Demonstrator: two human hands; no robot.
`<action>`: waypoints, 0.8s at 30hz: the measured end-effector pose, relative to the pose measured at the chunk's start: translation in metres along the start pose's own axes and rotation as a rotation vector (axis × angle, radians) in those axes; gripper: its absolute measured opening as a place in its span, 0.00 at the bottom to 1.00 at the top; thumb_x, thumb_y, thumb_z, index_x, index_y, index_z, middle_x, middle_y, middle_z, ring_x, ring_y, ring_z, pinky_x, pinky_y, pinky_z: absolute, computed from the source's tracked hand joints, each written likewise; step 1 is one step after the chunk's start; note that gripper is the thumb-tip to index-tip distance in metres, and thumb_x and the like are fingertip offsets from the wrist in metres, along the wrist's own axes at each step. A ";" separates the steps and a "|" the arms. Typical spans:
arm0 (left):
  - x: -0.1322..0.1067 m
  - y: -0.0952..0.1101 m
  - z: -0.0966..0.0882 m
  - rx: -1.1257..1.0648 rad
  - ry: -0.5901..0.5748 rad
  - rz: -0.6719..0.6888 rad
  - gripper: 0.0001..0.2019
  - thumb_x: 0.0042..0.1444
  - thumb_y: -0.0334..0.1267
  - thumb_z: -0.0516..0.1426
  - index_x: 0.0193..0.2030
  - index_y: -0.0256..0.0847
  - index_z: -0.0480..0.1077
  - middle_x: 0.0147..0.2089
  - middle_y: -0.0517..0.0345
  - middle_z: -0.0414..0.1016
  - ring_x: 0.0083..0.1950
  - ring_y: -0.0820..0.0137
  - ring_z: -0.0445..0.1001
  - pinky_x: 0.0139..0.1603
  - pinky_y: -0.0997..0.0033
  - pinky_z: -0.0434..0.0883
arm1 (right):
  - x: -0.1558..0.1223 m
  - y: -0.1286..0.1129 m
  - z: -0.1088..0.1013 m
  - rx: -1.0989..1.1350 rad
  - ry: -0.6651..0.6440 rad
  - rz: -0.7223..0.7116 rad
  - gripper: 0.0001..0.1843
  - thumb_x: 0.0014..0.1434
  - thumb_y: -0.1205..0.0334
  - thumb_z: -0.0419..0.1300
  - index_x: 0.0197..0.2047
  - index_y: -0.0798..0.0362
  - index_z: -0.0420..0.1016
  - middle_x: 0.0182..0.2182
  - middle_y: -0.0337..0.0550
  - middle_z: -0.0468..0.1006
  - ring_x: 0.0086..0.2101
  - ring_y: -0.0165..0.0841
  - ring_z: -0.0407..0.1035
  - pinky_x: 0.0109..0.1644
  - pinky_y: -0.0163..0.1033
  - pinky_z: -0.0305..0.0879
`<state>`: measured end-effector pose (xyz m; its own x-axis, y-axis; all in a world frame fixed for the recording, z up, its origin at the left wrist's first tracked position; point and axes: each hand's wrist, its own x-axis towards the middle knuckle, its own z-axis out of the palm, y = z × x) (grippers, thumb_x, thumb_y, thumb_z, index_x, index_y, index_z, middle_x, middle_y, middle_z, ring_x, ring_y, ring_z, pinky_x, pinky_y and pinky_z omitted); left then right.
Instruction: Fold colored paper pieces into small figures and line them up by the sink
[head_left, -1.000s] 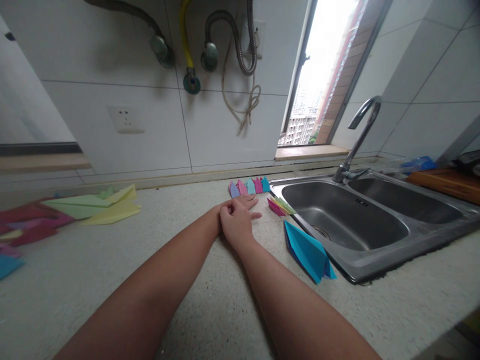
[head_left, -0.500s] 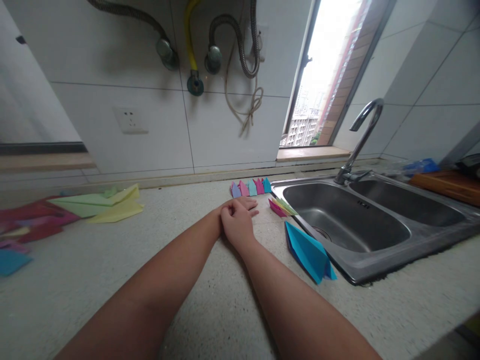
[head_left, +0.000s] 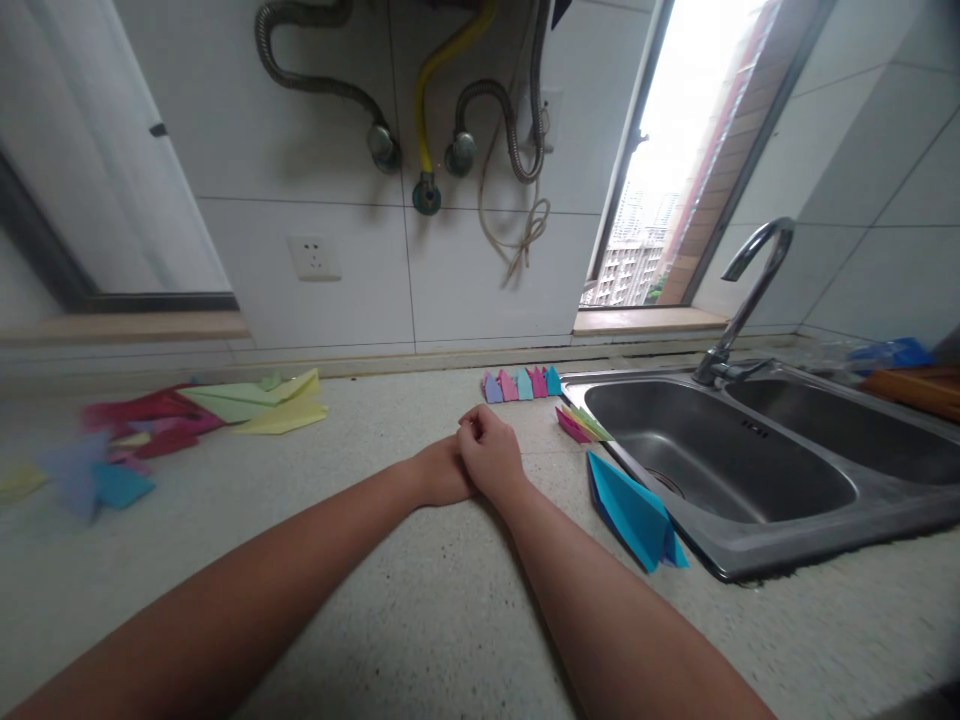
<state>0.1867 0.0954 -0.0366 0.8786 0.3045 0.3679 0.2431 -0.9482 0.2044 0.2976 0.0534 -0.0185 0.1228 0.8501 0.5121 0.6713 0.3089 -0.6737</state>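
My left hand (head_left: pixel 442 473) lies low over the counter (head_left: pixel 420 620), with its fingers hidden behind my right hand. My right hand (head_left: pixel 492 452) is closed, fingers curled and thumb against them, resting against the left; no object shows in it. Just beyond the hands, a row of small folded paper pieces (head_left: pixel 523 385) in purple, pink, mint and blue stands near the wall. To the right of my hands lie a small bundle of pink, yellow and green folded paper (head_left: pixel 581 424) and a large blue paper plane (head_left: pixel 634 510), beside the sink.
A steel double sink (head_left: pixel 720 530) with a tall faucet (head_left: pixel 754 285) is set into the counter at right. Folded papers in green and yellow (head_left: pixel 255 405), red (head_left: pixel 142 412) and blue (head_left: pixel 124 485) lie at left. A wooden board (head_left: pixel 919 390) sits far right. Hoses (head_left: pixel 424 110) hang on the wall.
The view has swung left, showing more paper there. My left hand has drawn back toward the left, its outstretched fingers now behind my right hand. The right hand stays closed.
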 end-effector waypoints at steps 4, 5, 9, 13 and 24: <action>-0.067 0.038 -0.028 0.067 -0.110 -0.125 0.26 0.64 0.45 0.53 0.67 0.42 0.60 0.71 0.47 0.58 0.71 0.53 0.56 0.71 0.50 0.54 | -0.003 -0.001 0.003 -0.093 -0.126 -0.042 0.06 0.61 0.62 0.54 0.39 0.49 0.72 0.29 0.39 0.77 0.31 0.33 0.69 0.35 0.37 0.57; -0.085 0.048 -0.034 0.081 -0.136 -0.180 0.29 0.65 0.47 0.52 0.71 0.44 0.54 0.74 0.48 0.51 0.73 0.54 0.51 0.72 0.49 0.51 | -0.003 -0.001 0.004 -0.114 -0.167 -0.071 0.07 0.60 0.63 0.54 0.41 0.49 0.72 0.31 0.39 0.77 0.32 0.33 0.69 0.36 0.37 0.58; -0.152 0.077 -0.057 0.089 -0.235 -0.349 0.32 0.67 0.51 0.46 0.74 0.53 0.39 0.76 0.56 0.40 0.75 0.59 0.44 0.74 0.49 0.45 | -0.009 -0.005 0.008 -0.181 -0.334 -0.296 0.12 0.60 0.62 0.57 0.47 0.53 0.72 0.43 0.47 0.77 0.44 0.36 0.68 0.48 0.39 0.59; -0.199 0.082 -0.077 0.103 -0.233 -0.456 0.30 0.68 0.51 0.46 0.74 0.58 0.39 0.76 0.61 0.41 0.75 0.60 0.45 0.73 0.49 0.45 | -0.017 -0.013 0.008 -0.310 -0.477 -0.428 0.20 0.63 0.51 0.56 0.55 0.50 0.71 0.53 0.50 0.73 0.52 0.42 0.63 0.56 0.47 0.55; -0.212 0.068 -0.093 0.139 -0.042 -0.393 0.22 0.67 0.45 0.48 0.65 0.47 0.65 0.68 0.53 0.65 0.68 0.62 0.62 0.69 0.56 0.57 | -0.042 -0.042 0.034 -0.505 -0.658 -0.516 0.37 0.64 0.34 0.43 0.70 0.44 0.56 0.69 0.52 0.55 0.65 0.51 0.51 0.64 0.59 0.45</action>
<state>-0.0213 -0.0248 -0.0161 0.7232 0.6443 0.2488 0.6135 -0.7647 0.1968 0.2392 0.0191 -0.0296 -0.6041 0.7771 0.1768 0.7807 0.6215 -0.0643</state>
